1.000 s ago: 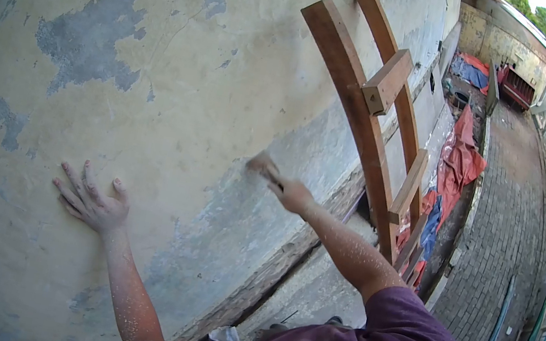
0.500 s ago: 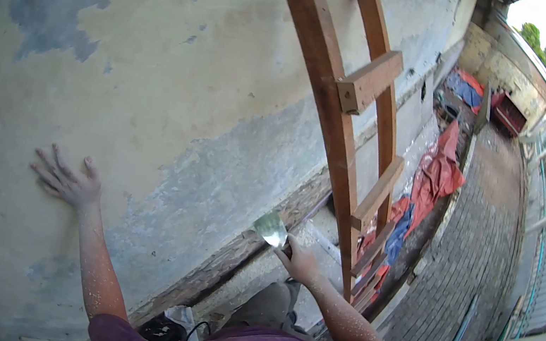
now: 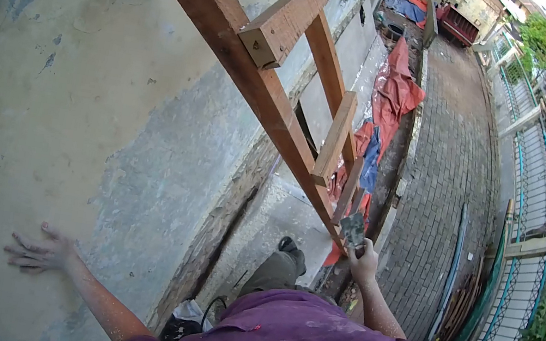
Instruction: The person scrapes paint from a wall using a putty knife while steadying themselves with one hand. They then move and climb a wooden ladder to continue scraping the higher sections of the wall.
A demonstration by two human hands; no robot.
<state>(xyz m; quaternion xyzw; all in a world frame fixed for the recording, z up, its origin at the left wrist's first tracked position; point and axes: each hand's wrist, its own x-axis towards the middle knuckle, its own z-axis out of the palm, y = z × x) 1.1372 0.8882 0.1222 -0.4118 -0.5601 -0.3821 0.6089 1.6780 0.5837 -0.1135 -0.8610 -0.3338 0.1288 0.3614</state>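
Observation:
My left hand (image 3: 44, 253) lies against the wall (image 3: 151, 173), its dusty fingers spread. The wall's cream paint has worn off in patches, baring a large grey area. In my right hand (image 3: 363, 262) is a putty knife (image 3: 353, 229), gripped by the handle with its smeared blade pointing up. The blade overlaps the lower end of a wooden ladder (image 3: 275, 110) in this view. That ladder leans up along the wall, its thick rungs fixed across two brown rails.
A red tarp (image 3: 394, 93) with blue parts lies along the wall's foot. Beyond a low kerb runs a brick-paved path (image 3: 451, 170), bordered by a fence (image 3: 534, 190). A pale slab (image 3: 279, 221) lies below me. Near my body sits a dark bag (image 3: 180, 329).
My right hand has swung the putty knife away from the wall, rightward to beside the ladder. The view has turned right; my left hand stays spread on the wall.

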